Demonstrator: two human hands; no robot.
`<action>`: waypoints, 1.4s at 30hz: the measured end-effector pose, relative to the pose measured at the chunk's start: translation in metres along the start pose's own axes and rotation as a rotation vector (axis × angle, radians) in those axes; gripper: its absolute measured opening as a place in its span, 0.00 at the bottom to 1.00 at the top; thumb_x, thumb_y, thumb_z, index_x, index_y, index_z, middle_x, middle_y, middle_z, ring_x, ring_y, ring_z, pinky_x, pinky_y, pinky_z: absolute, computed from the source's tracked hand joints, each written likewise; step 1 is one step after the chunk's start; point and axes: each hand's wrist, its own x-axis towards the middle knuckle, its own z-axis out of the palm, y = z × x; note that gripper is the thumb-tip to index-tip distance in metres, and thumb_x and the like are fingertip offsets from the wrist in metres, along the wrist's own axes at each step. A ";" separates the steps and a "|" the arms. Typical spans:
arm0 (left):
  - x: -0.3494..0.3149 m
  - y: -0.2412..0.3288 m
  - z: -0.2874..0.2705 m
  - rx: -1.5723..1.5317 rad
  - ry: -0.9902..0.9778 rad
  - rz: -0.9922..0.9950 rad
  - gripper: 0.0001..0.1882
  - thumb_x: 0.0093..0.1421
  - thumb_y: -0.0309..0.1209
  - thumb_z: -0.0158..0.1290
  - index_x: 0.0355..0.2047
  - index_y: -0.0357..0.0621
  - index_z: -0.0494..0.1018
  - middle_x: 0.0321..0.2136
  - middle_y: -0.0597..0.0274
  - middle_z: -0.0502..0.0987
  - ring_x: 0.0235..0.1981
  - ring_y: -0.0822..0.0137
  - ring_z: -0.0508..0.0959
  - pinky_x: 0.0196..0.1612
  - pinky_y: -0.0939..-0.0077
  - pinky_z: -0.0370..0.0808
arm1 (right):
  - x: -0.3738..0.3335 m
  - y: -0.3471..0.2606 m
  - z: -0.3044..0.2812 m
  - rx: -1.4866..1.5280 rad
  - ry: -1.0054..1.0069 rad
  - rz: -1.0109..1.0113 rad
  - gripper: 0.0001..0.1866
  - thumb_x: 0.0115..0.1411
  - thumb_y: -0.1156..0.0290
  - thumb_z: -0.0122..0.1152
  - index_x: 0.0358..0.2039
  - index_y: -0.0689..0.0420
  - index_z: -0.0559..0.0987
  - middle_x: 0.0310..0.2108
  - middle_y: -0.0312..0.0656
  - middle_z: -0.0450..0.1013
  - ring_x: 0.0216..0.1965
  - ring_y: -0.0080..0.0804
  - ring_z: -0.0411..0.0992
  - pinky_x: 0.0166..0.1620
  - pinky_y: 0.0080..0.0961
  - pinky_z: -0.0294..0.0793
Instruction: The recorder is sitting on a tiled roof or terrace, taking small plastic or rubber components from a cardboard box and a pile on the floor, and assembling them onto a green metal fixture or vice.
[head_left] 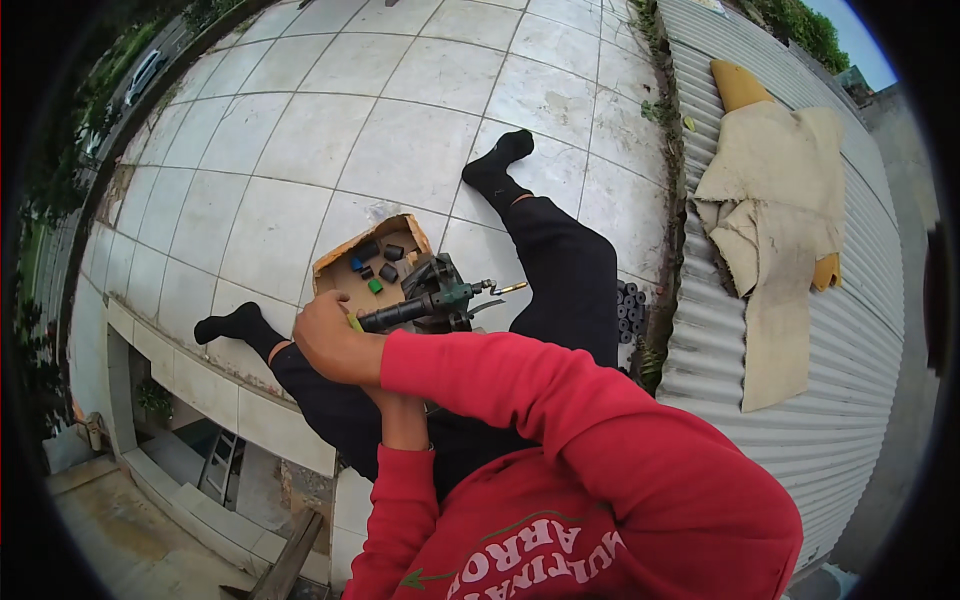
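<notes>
My right forearm crosses over the left one. My right hand (328,338) is curled at the left end of a dark cylinder (395,315); a yellow-green bit (355,322) shows by its fingers, but what it grips is hidden. Below its wrist, my left forearm (405,425) rises, and the left hand is covered by the right. The cylinder lies in line with a dark green vise-like tool (455,297), which has a brass-coloured crank handle (510,288) at its right. Behind them, an open cardboard box (418,232) holds several short black cylinders (393,252) and a green piece (375,286).
My legs (562,262) are spread on either side of the box on white floor tiles (405,150). Several black ring-ended cylinders (630,312) are stacked beyond my right knee. Corrugated roofing (690,350) with worn beige sheets (775,220) borders the right. A ledge drops off at left, with a ladder (220,465) below.
</notes>
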 end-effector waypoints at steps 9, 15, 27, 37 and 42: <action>-0.012 0.008 -0.001 -0.199 -0.088 -0.194 0.19 0.77 0.48 0.44 0.54 0.47 0.70 0.43 0.62 0.77 0.40 0.65 0.80 0.44 0.65 0.81 | -0.001 0.007 -0.003 0.215 0.028 0.050 0.15 0.54 0.64 0.71 0.41 0.56 0.90 0.44 0.48 0.85 0.46 0.46 0.84 0.48 0.50 0.83; 0.004 0.010 -0.007 0.119 -0.103 -0.020 0.18 0.77 0.45 0.45 0.55 0.46 0.69 0.43 0.62 0.76 0.41 0.66 0.80 0.45 0.64 0.81 | 0.009 0.009 0.005 0.282 -0.029 0.093 0.14 0.51 0.65 0.72 0.39 0.55 0.90 0.42 0.46 0.86 0.44 0.44 0.85 0.44 0.44 0.85; 0.004 0.003 -0.015 0.421 0.020 0.121 0.13 0.76 0.38 0.49 0.54 0.45 0.69 0.44 0.66 0.76 0.39 0.72 0.79 0.43 0.68 0.81 | -0.006 0.005 0.022 0.269 0.230 0.082 0.07 0.50 0.69 0.69 0.29 0.50 0.90 0.31 0.42 0.85 0.35 0.39 0.85 0.31 0.36 0.80; 0.005 0.010 0.001 0.239 0.095 0.131 0.12 0.74 0.37 0.51 0.53 0.45 0.71 0.46 0.66 0.76 0.43 0.72 0.79 0.46 0.68 0.80 | -0.004 0.007 0.027 0.260 0.293 0.096 0.06 0.47 0.70 0.71 0.28 0.51 0.90 0.29 0.41 0.85 0.33 0.37 0.85 0.33 0.34 0.82; -0.004 0.020 0.021 0.645 0.174 0.222 0.13 0.74 0.36 0.51 0.53 0.44 0.73 0.48 0.66 0.76 0.44 0.72 0.78 0.49 0.70 0.78 | -0.004 0.004 0.035 0.296 0.350 0.080 0.04 0.47 0.71 0.70 0.25 0.51 0.89 0.28 0.42 0.84 0.31 0.37 0.85 0.31 0.34 0.81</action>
